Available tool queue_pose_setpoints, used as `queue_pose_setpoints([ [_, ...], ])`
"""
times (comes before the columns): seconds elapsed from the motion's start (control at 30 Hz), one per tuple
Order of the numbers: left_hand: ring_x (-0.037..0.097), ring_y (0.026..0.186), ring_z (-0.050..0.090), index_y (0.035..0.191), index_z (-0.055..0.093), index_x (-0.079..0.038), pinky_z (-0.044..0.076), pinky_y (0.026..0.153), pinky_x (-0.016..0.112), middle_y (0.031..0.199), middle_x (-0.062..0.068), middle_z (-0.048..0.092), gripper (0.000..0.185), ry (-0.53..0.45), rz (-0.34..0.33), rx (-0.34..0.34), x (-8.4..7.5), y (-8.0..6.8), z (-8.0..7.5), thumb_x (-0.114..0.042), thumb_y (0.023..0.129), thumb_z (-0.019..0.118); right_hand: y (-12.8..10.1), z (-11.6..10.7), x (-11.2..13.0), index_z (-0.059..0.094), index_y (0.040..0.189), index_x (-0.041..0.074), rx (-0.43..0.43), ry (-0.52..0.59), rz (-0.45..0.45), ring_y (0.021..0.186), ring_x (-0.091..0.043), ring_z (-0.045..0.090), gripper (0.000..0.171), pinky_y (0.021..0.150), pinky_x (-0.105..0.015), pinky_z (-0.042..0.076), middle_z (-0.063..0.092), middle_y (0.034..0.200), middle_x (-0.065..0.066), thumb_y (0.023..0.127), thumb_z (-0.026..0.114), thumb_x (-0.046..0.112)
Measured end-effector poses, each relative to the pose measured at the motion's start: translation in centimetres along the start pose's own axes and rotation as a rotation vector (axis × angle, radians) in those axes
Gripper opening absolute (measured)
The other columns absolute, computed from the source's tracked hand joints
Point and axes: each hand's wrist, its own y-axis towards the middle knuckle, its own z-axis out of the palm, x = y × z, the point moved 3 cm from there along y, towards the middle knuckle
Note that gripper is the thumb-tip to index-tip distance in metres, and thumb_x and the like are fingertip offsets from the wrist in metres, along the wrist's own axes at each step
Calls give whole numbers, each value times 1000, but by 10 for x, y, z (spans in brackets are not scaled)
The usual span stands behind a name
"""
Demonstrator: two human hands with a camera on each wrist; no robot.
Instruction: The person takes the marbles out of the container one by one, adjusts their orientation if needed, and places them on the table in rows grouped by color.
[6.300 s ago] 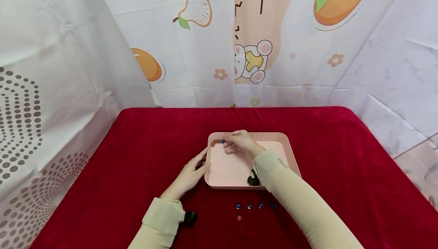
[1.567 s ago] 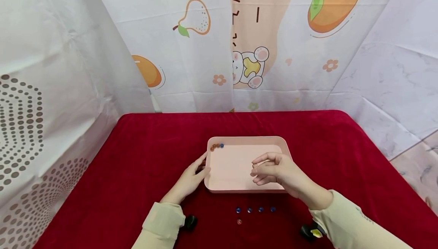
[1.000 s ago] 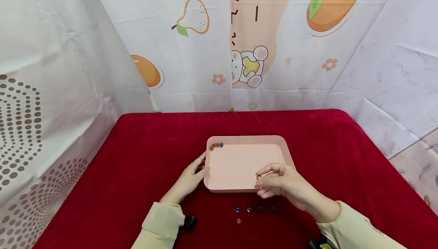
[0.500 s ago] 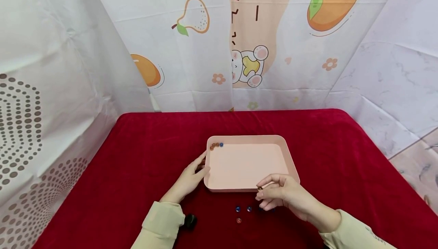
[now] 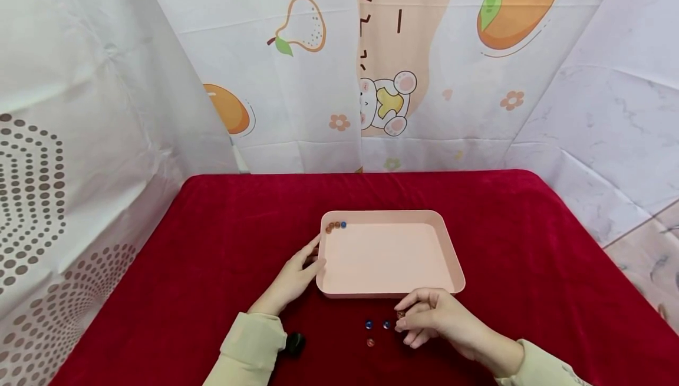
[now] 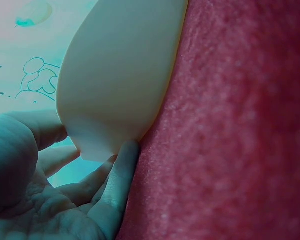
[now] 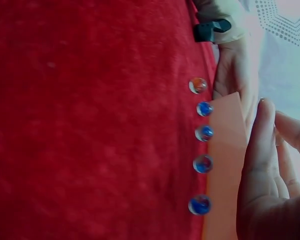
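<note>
A pink rectangular tray [image 5: 387, 256] lies on the red cloth. My left hand [image 5: 293, 274] grips its left side, thumb at the rim; the left wrist view shows fingertips against the tray's wall [image 6: 120, 65]. My right hand [image 5: 440, 318], just in front of the tray, pinches a brown-orange marble [image 5: 400, 314] between thumb and fingers. Orange marbles [image 5: 337, 225] and one blue marble [image 5: 343, 224] sit in the tray's far left corner. Blue marbles [image 5: 386, 324] form a row on the cloth, partly hidden by my right hand but visible in the right wrist view [image 7: 204, 133].
An orange-red marble [image 5: 371, 342] lies in front of the row's left end. A black strap device [image 5: 294, 344] is at my left wrist. Behind the red-covered table [image 5: 239, 215] hangs a fruit-printed curtain [image 5: 297, 91].
My right hand has moved from the tray's far left corner to over its right part, then forward past the front rim, with the pinched marble. My left hand has stayed at the tray.
</note>
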Motion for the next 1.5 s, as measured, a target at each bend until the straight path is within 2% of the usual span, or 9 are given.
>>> queue_pose_setpoints([
  [0.27,26,125,55,155,36,-20,42,106,47,137,10,57,58,-1,5,-9,1,1,0,-19,101,57,-1,5,-11,57,111,-15,13,-8,2,65,-11,71,29,60,-27,58,76,85,-4,88,66,1],
  [0.53,26,124,55,155,36,-20,43,105,46,137,10,56,58,4,3,-6,2,1,0,-19,101,57,-2,8,-18,60,108,-12,3,-30,49,60,-10,69,28,57,-27,57,76,84,-6,86,69,2],
  [0.9,28,126,54,155,35,-22,41,107,49,138,10,56,59,6,-4,0,1,2,0,-20,101,57,-2,12,-30,60,108,-14,5,-38,78,58,-10,69,28,55,-27,57,75,87,-16,86,68,1],
  [1.13,27,125,55,155,35,-21,42,107,49,138,10,56,59,7,0,-1,2,2,0,-20,101,58,0,15,-30,60,109,-16,-1,-64,87,56,-9,68,32,53,-26,56,74,83,-15,85,69,3],
  [1.5,27,125,55,155,35,-20,42,106,48,138,10,56,58,11,2,0,2,2,0,-19,101,57,2,16,-30,65,108,-13,0,-94,101,55,-9,68,28,52,-24,55,74,83,-16,85,69,4],
])
